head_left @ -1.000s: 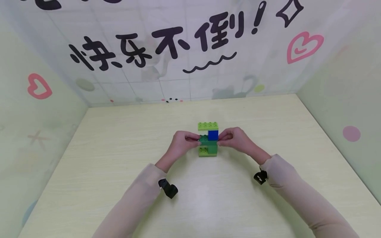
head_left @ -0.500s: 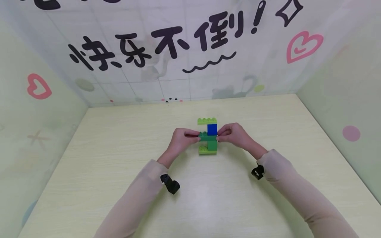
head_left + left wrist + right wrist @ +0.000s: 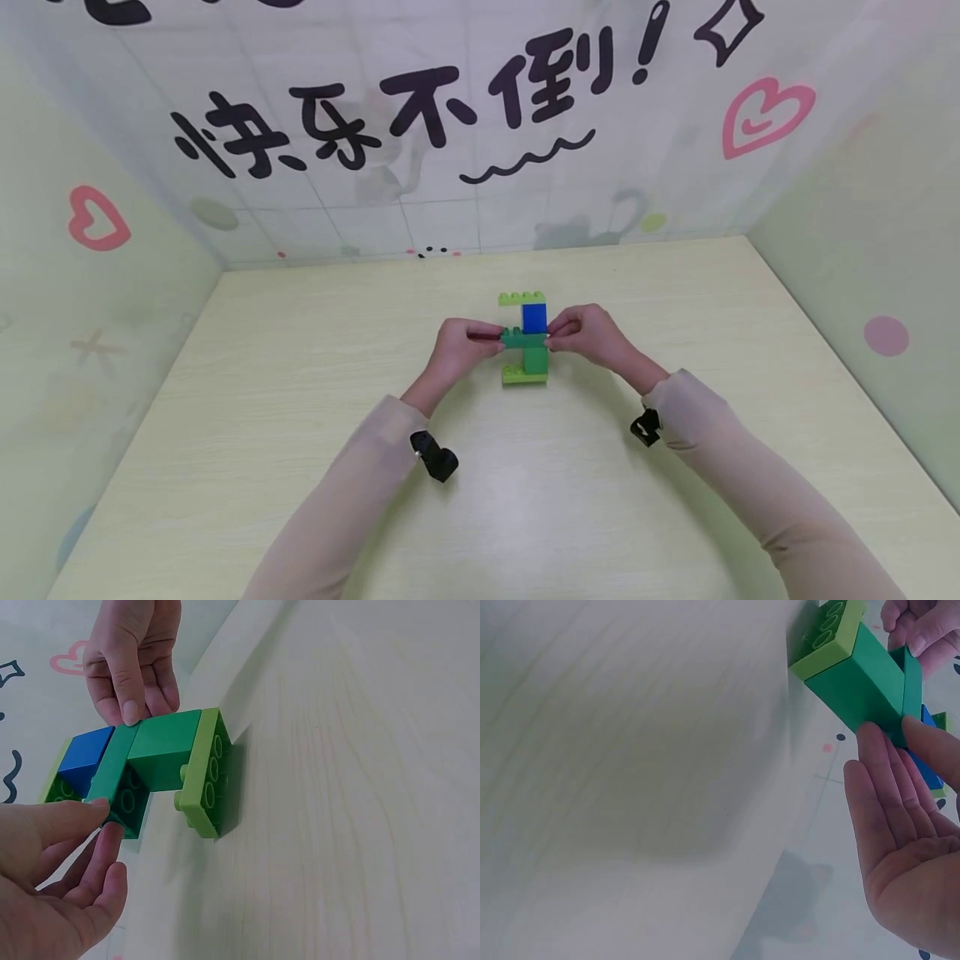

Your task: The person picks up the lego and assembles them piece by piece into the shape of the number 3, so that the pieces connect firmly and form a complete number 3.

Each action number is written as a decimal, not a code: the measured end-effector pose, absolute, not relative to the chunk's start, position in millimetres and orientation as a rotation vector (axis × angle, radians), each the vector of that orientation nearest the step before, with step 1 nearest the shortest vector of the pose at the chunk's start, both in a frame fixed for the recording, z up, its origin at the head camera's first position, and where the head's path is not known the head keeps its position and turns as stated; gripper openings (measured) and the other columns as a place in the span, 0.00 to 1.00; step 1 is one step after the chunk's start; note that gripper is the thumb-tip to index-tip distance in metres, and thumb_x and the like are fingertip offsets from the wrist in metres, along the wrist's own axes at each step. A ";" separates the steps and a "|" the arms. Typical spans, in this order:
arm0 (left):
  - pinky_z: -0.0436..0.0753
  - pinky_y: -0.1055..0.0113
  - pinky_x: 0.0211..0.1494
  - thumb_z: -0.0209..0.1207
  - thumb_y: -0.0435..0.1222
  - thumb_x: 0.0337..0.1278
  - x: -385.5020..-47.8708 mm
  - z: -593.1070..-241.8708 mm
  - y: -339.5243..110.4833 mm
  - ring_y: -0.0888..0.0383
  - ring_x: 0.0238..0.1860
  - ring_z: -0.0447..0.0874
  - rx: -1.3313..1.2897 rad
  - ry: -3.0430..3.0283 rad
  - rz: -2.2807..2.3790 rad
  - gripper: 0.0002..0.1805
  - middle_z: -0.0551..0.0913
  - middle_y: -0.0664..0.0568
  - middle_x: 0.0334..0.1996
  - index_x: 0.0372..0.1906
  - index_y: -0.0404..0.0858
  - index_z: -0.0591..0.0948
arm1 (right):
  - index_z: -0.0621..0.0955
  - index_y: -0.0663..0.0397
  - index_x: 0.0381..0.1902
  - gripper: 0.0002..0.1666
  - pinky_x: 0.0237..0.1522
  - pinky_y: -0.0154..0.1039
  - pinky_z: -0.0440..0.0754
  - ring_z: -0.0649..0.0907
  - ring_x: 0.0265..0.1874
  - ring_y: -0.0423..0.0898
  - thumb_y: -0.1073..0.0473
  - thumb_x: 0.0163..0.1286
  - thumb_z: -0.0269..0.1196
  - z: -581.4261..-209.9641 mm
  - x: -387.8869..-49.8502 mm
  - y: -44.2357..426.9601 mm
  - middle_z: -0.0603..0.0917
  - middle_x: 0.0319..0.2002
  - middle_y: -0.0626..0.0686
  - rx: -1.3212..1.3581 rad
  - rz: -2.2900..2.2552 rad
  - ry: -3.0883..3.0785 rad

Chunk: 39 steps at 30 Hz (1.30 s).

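A stack of toy building bricks stands between my hands near the middle of the table. At its bottom is a lime plate [image 3: 202, 769], below a green block [image 3: 166, 746]. Above that block comes a dark green plate [image 3: 523, 338], then a blue block [image 3: 534, 318] and a lime top plate [image 3: 522, 298]. With thumb and fingers, my left hand [image 3: 459, 348] pinches the dark green plate's left end. At its right end, my right hand [image 3: 592, 335] pinches the same plate. The lime bottom plate's underside shows in the left wrist view, with a shadow beside it.
The pale wooden table [image 3: 337, 375] spreads around the stack. A printed backdrop [image 3: 480, 217] with dark lettering rises behind it, with side walls left and right. Each wrist carries a small black camera, such as the left wrist camera [image 3: 435, 457].
Both hands and the brick stack have moved a little upward in the head view. The top plate's studs now appear more from the side. Both hands keep their pinch.
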<state>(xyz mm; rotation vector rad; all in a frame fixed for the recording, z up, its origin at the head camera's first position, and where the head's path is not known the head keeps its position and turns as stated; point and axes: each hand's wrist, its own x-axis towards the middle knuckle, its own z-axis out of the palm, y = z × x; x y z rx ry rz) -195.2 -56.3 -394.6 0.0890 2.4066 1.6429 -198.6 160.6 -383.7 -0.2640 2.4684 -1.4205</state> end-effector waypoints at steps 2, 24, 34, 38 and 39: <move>0.79 0.69 0.40 0.66 0.27 0.45 -196.3 -394.8 -55.9 0.57 0.38 0.83 0.076 2.412 1.646 0.13 0.84 0.46 0.38 0.41 0.34 0.84 | 0.79 0.70 0.38 0.12 0.40 0.46 0.78 0.83 0.35 0.57 0.67 0.56 0.66 -384.1 -200.7 159.9 0.84 0.30 0.58 -0.261 -1.429 2.467; 0.78 0.67 0.43 0.66 0.31 0.46 -207.4 -401.2 -54.7 0.57 0.41 0.81 -0.011 2.470 1.524 0.12 0.84 0.48 0.37 0.40 0.36 0.84 | 0.79 0.72 0.41 0.13 0.39 0.45 0.79 0.84 0.33 0.53 0.68 0.59 0.64 -386.3 -215.6 157.3 0.84 0.32 0.61 -0.206 -1.347 2.425; 0.77 0.65 0.44 0.65 0.31 0.48 -210.7 -407.4 -55.1 0.55 0.42 0.81 0.034 2.484 1.465 0.11 0.84 0.46 0.36 0.40 0.34 0.84 | 0.79 0.69 0.41 0.14 0.38 0.43 0.80 0.84 0.31 0.48 0.65 0.59 0.65 -386.7 -219.2 156.7 0.85 0.31 0.59 -0.141 -1.259 2.397; 0.76 0.64 0.46 0.65 0.31 0.49 -209.5 -407.9 -54.7 0.54 0.44 0.80 0.048 2.485 1.449 0.11 0.84 0.45 0.37 0.40 0.33 0.84 | 0.80 0.69 0.40 0.14 0.37 0.42 0.80 0.84 0.30 0.48 0.65 0.59 0.65 -387.7 -221.5 157.2 0.84 0.32 0.59 -0.133 -1.226 2.378; 0.76 0.63 0.46 0.65 0.31 0.49 -209.2 -407.7 -54.6 0.54 0.44 0.79 0.046 2.483 1.450 0.11 0.84 0.45 0.37 0.40 0.33 0.84 | 0.79 0.70 0.40 0.13 0.37 0.42 0.80 0.84 0.30 0.48 0.65 0.59 0.65 -387.4 -221.8 157.3 0.84 0.32 0.59 -0.133 -1.221 2.376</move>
